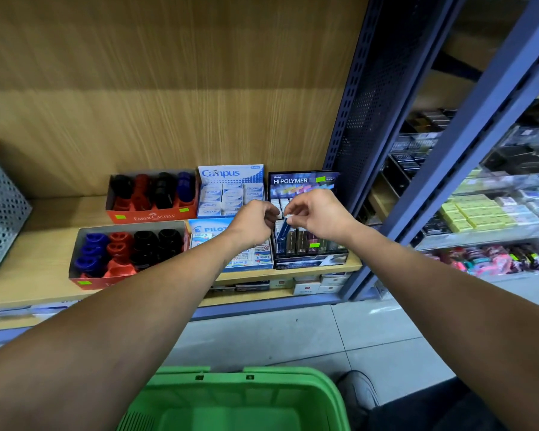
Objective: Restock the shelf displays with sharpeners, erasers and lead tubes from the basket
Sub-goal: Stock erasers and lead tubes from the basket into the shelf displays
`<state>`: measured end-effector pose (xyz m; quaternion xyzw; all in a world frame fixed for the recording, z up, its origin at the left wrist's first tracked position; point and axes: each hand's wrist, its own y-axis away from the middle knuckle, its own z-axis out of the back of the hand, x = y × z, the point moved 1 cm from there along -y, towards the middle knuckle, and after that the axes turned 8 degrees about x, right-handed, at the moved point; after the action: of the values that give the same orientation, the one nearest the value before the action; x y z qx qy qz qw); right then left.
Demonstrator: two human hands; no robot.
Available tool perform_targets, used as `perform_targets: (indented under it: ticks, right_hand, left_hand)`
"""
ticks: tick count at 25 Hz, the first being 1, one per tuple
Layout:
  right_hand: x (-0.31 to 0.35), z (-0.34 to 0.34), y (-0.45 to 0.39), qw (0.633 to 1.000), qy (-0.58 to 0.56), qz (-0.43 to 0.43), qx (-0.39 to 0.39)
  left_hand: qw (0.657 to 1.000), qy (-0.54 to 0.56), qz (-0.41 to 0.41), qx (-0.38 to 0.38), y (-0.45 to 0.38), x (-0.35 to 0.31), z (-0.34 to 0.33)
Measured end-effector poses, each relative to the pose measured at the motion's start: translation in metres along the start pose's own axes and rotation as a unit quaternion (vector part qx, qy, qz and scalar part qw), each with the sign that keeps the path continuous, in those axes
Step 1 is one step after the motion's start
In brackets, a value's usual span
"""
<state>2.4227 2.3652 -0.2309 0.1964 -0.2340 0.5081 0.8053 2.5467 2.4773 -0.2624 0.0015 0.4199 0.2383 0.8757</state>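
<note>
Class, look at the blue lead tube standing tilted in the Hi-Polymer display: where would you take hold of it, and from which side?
Grip the blue lead tube at its pale top end, coming from above. It leans among packed tubes in the Hi-Polymer display, so only the top is free. The right hand already pinches there; the left hand pinches beside it.

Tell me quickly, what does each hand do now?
Left hand: fingers pinch something small and white.
Right hand: pinches a blue lead tube by its white cap.
</note>
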Motion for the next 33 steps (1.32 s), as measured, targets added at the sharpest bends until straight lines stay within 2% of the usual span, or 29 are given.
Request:
perform_targets:
  ticks: [6,11,14,18,24,26,28,30,32,33]
  right_hand:
    - [0.004,-0.002,-0.002,0.983,0.167,0.067,0.031]
    - [0.015,-0.009,-0.013,0.961,0.254,0.066,0.082]
    - [0.015,-0.015,-0.012,0.959,0.261,0.071,0.086]
    - [0.009,-0.017,-0.007,0.973,0.221,0.043,0.044]
    - [0.019,-0.025,0.011,0.919,0.376,0.108,0.059]
    - [0.016,-0.02,0.015,0.92,0.367,0.111,0.083]
    - [0.008,-0.012,0.014,0.962,0.268,0.046,0.038]
    - [-0.005,-0.006,0.015,0.984,0.138,-0.107,-0.045]
    - [-0.02,-0.007,0.017,0.964,0.017,-0.266,-0.014]
    - [-0.026,-0.009,0.02,0.952,-0.013,-0.304,0.022]
  left_hand:
    - [1.0,0.01,-0.001,-0.005,0.0,-0.001,-0.002]
    - [1.0,0.017,0.004,-0.013,0.005,-0.005,0.001]
    - [0.999,0.029,0.009,-0.031,0.006,-0.004,0.0]
    - [0.997,0.058,0.024,-0.046,0.005,0.002,-0.001]
    - [0.997,0.024,0.06,-0.028,0.013,0.006,-0.008]
    - [0.997,0.022,0.076,-0.014,0.02,0.003,-0.01]
    - [0.994,0.045,0.097,0.009,0.027,0.002,-0.012]
    - [0.989,0.066,0.125,0.042,0.031,0.001,-0.017]
    - [0.986,0.053,0.143,0.067,0.032,0.001,-0.02]
    - [0.986,0.036,0.143,0.073,0.032,0.001,-0.021]
